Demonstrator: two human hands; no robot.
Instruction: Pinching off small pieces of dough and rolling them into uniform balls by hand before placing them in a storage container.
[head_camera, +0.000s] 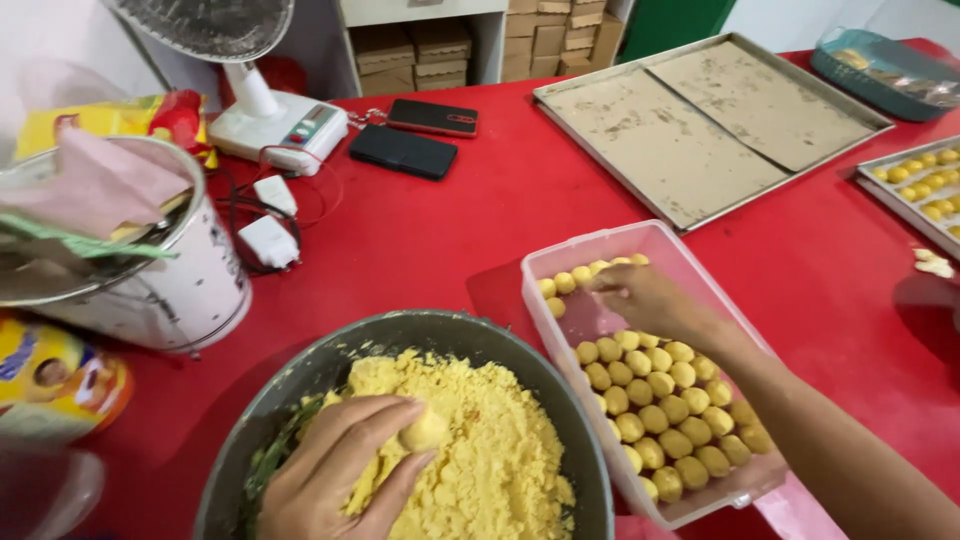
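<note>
My left hand (335, 470) rests in a large grey metal bowl (300, 385) of crumbly yellow dough (485, 450), its fingers closed around a small lump of that dough (425, 432). My right hand (645, 300) reaches into a clear plastic container (600, 245), fingers down among small yellow dough balls (665, 410) laid in rows. Whether it holds a ball I cannot tell. A few more balls (560, 283) sit at the container's far end.
On the red table stand a large metal baking tray (700, 125) lined with brown paper, another tray with yellow balls (925, 185) at right, two phones (405, 150), a fan base (275, 120), chargers (268, 240), a metal tin (170, 270).
</note>
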